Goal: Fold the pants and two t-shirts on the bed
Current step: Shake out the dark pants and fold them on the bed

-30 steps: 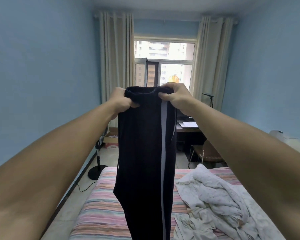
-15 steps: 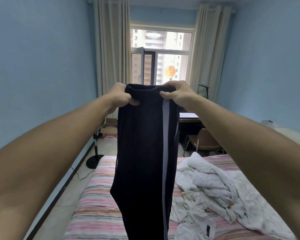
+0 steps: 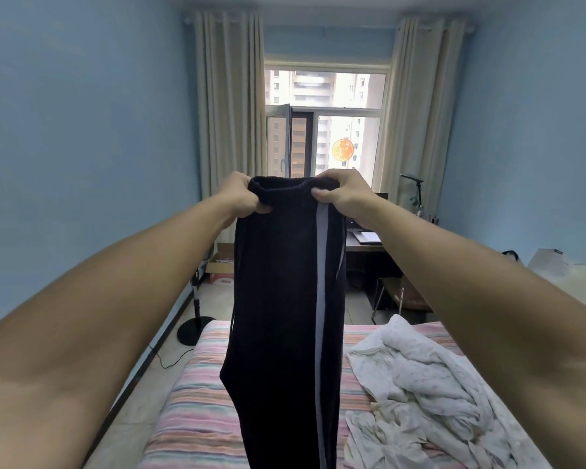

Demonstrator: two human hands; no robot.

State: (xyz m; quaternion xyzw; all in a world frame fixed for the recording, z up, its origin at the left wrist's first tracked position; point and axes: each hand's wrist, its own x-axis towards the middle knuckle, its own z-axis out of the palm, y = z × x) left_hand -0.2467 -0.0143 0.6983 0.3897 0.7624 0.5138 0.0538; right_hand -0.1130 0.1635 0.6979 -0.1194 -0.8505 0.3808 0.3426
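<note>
Black fabric fills the middle of our view: the track pants [image 3: 285, 299], dark with a pale grey stripe running down the side, hang lengthwise from their waistband, which we hold up at arm's length in front of the window [image 3: 325, 120]. Our left hand [image 3: 242, 196] grips the left end of the waistband, its fingers [image 3: 263, 208] curled shut and pinching the bunched elastic; our right hand [image 3: 344, 191] pinches the right end, thumb pressed against the cloth just above the top of the stripe. The legs lie together and drop straight down over the bed [image 3: 197, 411], whose sheet is striped in pink and pale tones; the lower hems run out of the frame, so we cannot tell whether they touch the mattress. A thin drawstring dangles along the left edge of the pants. To the right on the bed sits a crumpled heap of white cloth [image 3: 430, 394], and we cannot tell the two t-shirts apart within it. Beyond the foot of the bed stand a bench [image 3: 369, 247] carrying papers, a chair [image 3: 400, 294], and a floor fan [image 3: 197, 309] beside the blue wall.
</note>
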